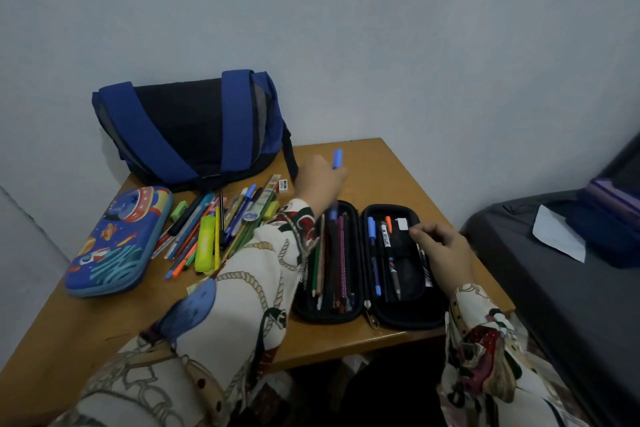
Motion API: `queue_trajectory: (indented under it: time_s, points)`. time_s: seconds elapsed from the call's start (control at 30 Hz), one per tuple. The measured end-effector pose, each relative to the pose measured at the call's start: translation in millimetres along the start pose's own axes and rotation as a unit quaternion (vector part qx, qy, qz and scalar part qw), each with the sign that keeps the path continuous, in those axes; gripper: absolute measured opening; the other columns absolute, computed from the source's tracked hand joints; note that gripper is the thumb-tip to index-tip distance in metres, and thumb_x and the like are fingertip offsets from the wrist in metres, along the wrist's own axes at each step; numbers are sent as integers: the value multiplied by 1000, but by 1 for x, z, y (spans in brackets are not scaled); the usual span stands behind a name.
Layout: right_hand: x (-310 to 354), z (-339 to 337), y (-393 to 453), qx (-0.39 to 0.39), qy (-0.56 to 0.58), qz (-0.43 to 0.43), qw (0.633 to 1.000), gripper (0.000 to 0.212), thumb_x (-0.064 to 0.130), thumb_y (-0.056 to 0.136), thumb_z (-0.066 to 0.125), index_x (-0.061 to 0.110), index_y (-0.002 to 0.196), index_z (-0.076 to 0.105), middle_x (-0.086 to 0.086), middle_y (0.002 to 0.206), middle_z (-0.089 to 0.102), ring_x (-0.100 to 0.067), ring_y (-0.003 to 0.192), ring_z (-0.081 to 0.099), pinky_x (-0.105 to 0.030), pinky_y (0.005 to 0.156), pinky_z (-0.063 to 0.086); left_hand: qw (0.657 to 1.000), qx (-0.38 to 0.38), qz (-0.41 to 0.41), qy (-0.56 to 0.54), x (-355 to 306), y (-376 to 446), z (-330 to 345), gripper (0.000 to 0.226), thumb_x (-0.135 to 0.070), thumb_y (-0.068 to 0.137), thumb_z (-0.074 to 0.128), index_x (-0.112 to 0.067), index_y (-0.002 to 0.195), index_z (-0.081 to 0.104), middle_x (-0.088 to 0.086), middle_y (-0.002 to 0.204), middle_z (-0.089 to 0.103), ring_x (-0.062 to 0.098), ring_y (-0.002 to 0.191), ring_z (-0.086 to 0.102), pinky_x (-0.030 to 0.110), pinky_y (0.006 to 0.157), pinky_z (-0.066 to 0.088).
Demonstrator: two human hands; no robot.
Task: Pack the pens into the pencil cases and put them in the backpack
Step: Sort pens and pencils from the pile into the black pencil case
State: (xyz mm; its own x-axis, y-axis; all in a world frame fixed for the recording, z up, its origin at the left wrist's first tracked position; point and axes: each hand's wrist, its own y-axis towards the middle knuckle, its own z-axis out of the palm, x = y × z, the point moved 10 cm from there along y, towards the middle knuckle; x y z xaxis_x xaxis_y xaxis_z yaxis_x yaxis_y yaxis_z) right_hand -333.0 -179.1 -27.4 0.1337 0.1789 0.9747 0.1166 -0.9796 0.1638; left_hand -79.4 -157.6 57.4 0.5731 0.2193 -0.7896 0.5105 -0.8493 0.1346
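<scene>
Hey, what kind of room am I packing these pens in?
Probably a bedroom or a small room at home: a small wooden table pushed into the corner of plain painted walls, with what looks like a bed with a dark sheet beside it.

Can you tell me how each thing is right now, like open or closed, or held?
black pencil case: open flat, pens inside
blue space pencil case: closed
backpack: lying on the table, looks closed
blue pen: held in left hand
right hand: resting on the black case
loose pens: piled on the table
</scene>
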Motion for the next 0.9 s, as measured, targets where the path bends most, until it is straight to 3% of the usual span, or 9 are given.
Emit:
queue_trajectory:
  time_s: [0.1,0.2,0.33,0.53,0.67,0.73,0.9]
  points:
    - [0,0,-1,6,11,4,1000,19,-2,87,65,15,79,68,-3,79,64,-19,78,60,-33,73,52,996,57,-19,-73,-11,-5,44,23,-13,88,57,-5,66,52,6,58,50,19,46,47,35,48,45]
    - [-5,3,-1,22,24,22,999,27,-12,83,60,14,85,68,-1,75,57,-19,76,56,-38,76,53,992,56,-19,-107,-15,-6,68,15,-10,85,56,5,85,57,16,72,63,26,55,63,45,57,58]
    - [-8,3,1,22,21,21,999,27,-11,83,59,15,86,69,-2,75,58,-19,76,57,-43,77,55,996,50,-2,-79,-21,-8,78,22,-6,90,54,-2,107,41,19,89,62,33,77,68,48,67,59]
    - [-9,4,3,26,28,10,999,31,-14,82,57,15,85,68,-1,73,56,-17,74,54,-41,75,53,991,109,66,31,-32,-20,97,47,-3,87,59,-7,127,34,11,85,57,29,73,62,43,66,57]
    - [-11,4,4,27,33,13,999,34,-15,82,55,17,83,67,2,70,54,-16,70,51,-37,71,50,972,189,72,122,-31,-32,113,37,-7,84,65,-5,117,48,8,94,54,30,88,59,39,75,51]
    - [-9,4,4,29,28,7,999,33,-14,83,56,17,83,67,1,72,54,-18,72,52,-36,71,51,958,230,69,155,-28,-39,120,44,-12,80,73,-5,118,52,8,101,57,28,95,60,39,79,52]
    - [-7,2,3,21,18,-3,1000,32,-11,86,55,18,82,67,1,71,55,-19,71,52,-33,67,48,944,262,99,172,-29,-54,122,40,-18,78,77,-3,109,57,12,99,63,27,85,60,34,69,49]
